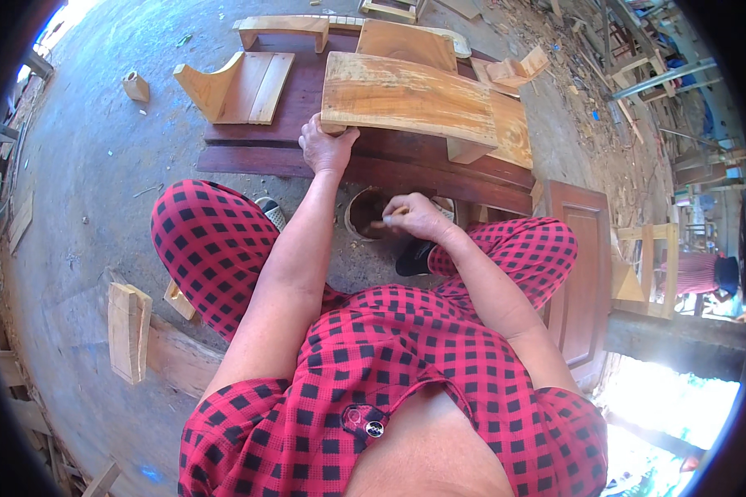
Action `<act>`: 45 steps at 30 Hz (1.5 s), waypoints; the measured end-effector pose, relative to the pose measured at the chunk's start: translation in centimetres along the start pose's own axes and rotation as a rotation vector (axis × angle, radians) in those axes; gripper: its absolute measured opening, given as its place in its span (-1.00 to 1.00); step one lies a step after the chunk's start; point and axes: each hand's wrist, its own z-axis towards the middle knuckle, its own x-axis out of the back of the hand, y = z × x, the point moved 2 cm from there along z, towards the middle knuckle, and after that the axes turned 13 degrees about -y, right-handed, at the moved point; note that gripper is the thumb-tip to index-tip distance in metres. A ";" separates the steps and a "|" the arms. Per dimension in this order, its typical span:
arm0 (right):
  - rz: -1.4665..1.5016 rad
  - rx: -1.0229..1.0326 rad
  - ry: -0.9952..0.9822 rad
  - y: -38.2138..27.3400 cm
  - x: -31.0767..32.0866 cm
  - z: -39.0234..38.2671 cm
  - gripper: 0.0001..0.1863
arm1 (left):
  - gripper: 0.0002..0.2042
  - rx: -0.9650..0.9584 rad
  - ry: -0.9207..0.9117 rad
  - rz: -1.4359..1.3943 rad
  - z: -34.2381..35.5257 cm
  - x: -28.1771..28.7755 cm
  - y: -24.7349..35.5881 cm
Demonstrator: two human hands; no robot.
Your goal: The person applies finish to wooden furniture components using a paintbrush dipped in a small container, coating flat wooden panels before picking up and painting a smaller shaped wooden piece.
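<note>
A pale wooden piece with a broad, slightly curved top board and short end legs stands on a low dark-red wooden table. My left hand is closed round its near left end, at the leg under the board. Below the table's near edge, between my feet, sits a round pot with a dark inside. My right hand is over the pot's right side, fingers pinched together. Whatever small thing they hold is too small to make out.
Similar wooden pieces rest on the table's left and far sides. A wooden block stands on the floor at left. Two upright boards are near my left leg. A panelled wooden door lies at right; another person is beyond.
</note>
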 end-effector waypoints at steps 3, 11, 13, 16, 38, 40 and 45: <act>0.025 -0.062 -0.028 -1.2 0.1 -0.6 -0.82 | -0.38 0.004 -0.002 -0.002 0.0 0.1 0.1; 0.341 0.134 0.265 -7.3 9.6 -8.0 -0.86 | -0.39 0.019 -0.033 -0.013 -0.1 0.2 0.0; 0.374 0.240 0.352 -8.2 12.2 -9.5 -0.86 | -0.39 0.017 -0.034 -0.010 0.0 0.2 -0.1; 0.369 0.322 0.464 -8.8 15.4 -11.5 -0.86 | -0.38 -0.009 -0.025 -0.001 0.1 0.1 -0.3; 0.033 0.137 0.724 -5.8 20.5 -14.8 -0.89 | -0.38 -0.008 -0.040 -0.022 0.6 -0.3 -1.5; 0.097 0.073 0.811 -5.7 20.9 -15.5 -0.88 | -0.38 -0.017 -0.034 -0.029 0.7 -0.4 -1.6; 0.286 0.269 0.832 -7.7 20.2 -15.3 -0.83 | -0.40 -0.026 -0.006 -0.039 0.5 -0.4 -1.6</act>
